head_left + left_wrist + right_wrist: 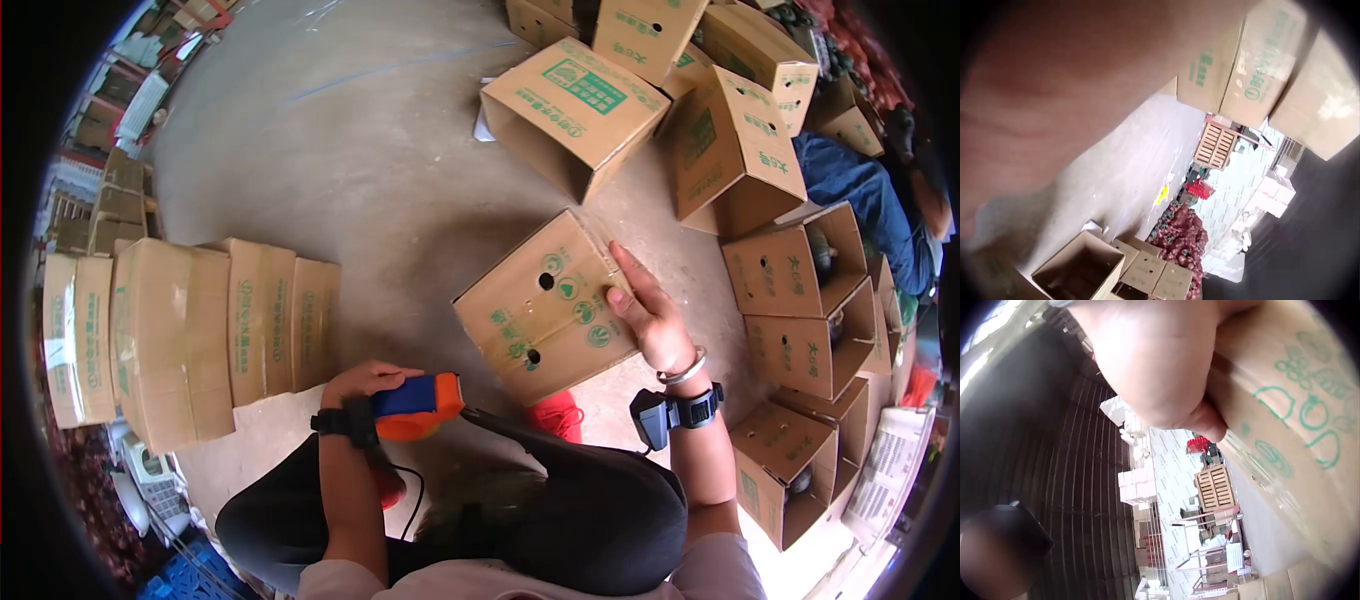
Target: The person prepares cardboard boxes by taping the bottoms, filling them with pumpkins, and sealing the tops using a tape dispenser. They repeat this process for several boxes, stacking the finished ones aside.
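In the head view my right hand (655, 325) grips the edge of a cardboard box (520, 325), thumb on its printed face and fingers along the side. The box stands tilted in front of my knees, showing green fruit prints and two round holes. Close up in the right wrist view, the thumb lies against the taped edge of the box (1297, 419). My left hand (365, 378) holds a blue and orange tape dispenser (415, 402) left of the box, over my lap. Only a blurred hand (1072, 81) fills the left wrist view; the dispenser is hidden there.
A row of closed boxes (170, 340) stands at the left. Open boxes (570, 100) lie at the far right, and more (790, 270) line the right side, some with round items inside. A person's blue-clad leg (850, 180) shows there. Below the row sits a blue crate (190, 575).
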Motion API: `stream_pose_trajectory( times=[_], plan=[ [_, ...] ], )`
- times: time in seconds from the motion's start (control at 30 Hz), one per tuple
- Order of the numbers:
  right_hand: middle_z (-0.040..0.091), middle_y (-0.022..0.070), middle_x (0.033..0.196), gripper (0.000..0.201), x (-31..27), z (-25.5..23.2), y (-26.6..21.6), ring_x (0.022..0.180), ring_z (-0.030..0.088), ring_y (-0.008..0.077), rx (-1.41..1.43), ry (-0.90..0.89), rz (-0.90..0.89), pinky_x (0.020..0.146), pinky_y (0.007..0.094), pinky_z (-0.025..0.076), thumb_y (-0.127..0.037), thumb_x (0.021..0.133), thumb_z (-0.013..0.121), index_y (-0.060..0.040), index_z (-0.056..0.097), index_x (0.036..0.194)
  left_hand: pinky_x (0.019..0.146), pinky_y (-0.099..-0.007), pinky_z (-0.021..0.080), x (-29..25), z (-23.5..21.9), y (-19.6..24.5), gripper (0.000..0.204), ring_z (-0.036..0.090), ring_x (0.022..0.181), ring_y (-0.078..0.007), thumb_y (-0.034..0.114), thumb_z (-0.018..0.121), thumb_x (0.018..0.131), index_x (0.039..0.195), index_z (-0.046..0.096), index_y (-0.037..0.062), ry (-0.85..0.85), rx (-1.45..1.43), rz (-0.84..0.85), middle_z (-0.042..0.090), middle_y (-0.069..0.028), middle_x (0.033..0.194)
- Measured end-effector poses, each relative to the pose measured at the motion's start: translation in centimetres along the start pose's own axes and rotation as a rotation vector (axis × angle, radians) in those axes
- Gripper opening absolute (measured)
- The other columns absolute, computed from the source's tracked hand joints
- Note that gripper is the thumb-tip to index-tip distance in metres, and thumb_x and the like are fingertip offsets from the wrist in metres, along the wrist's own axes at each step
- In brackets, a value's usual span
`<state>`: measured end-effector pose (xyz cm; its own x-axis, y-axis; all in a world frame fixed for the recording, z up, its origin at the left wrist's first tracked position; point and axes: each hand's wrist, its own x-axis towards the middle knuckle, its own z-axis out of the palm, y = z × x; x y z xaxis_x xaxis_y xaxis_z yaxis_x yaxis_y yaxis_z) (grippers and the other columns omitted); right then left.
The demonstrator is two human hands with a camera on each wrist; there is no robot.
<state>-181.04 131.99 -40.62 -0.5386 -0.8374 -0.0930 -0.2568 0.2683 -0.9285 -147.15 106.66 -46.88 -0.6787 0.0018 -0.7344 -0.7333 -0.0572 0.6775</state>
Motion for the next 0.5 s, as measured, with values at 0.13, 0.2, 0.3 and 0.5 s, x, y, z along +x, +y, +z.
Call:
stream_pose_trajectory(
  times=[0.13, 0.2, 0.3, 0.5],
  plan=[
    [0.039, 0.0212, 0.133, 0.053, 0.1, -0.1, -0.5, 0.124, 0.035, 0.029, 0.147, 0.017, 0.039, 0.103, 0.0343, 0.024, -0.025, 0.086, 0.052, 0.0017, 0.037, 0.13, 0.086, -0.0235, 0.039, -3.8, -2.1, -2.6, 0.038, 0.053, 0.093, -0.0104, 0.026, 0.056, 0.086, 0.12, 0.054, 0.0076, 0.193, -0.223, -0.016, 0.06, -0.005, 0.107],
    [0.039, 0.0204, 0.133, 0.053, 0.0, 0.2, -0.1, 0.124, 0.035, 0.0278, 0.255, -0.012, 0.096, 0.103, 0.0332, 0.024, -0.024, 0.087, 0.052, 0.0025, 0.036, 0.13, 0.083, -0.0242, 0.042, -6.9, -5.0, -2.2, 0.039, 0.053, 0.091, -0.0106, 0.019, 0.055, 0.086, 0.124, 0.05, 0.0096, 0.278, -0.314, -0.192, 0.058, -0.0056, 0.108],
    [0.038, 0.0204, 0.133, 0.055, -0.8, 2.0, -0.6, 0.125, 0.033, 0.0299, -0.08, 0.024, -0.078, 0.104, 0.0353, 0.023, -0.029, 0.086, 0.053, -0.0012, 0.037, 0.131, 0.082, -0.0254, 0.044, -7.5, -3.9, 0.4, 0.044, 0.054, 0.092, -0.0113, 0.013, 0.054, 0.086, 0.129, 0.044, 0.0115, 0.536, 0.114, -0.172, 0.057, -0.0063, 0.11],
    [0.036, 0.0214, 0.133, 0.054, -1.6, 2.2, -2.1, 0.125, 0.032, 0.035, -0.187, 0.001, -0.106, 0.105, 0.0382, 0.022, -0.027, 0.083, 0.055, -0.0057, 0.039, 0.131, 0.078, -0.0255, 0.044, 4.1, 5.9, 0.2, 0.039, 0.056, 0.089, -0.014, 0.033, 0.048, 0.089, 0.112, 0.056, 0.0016, 0.626, -0.284, 0.08, 0.062, -0.0078, 0.099]
  ],
)
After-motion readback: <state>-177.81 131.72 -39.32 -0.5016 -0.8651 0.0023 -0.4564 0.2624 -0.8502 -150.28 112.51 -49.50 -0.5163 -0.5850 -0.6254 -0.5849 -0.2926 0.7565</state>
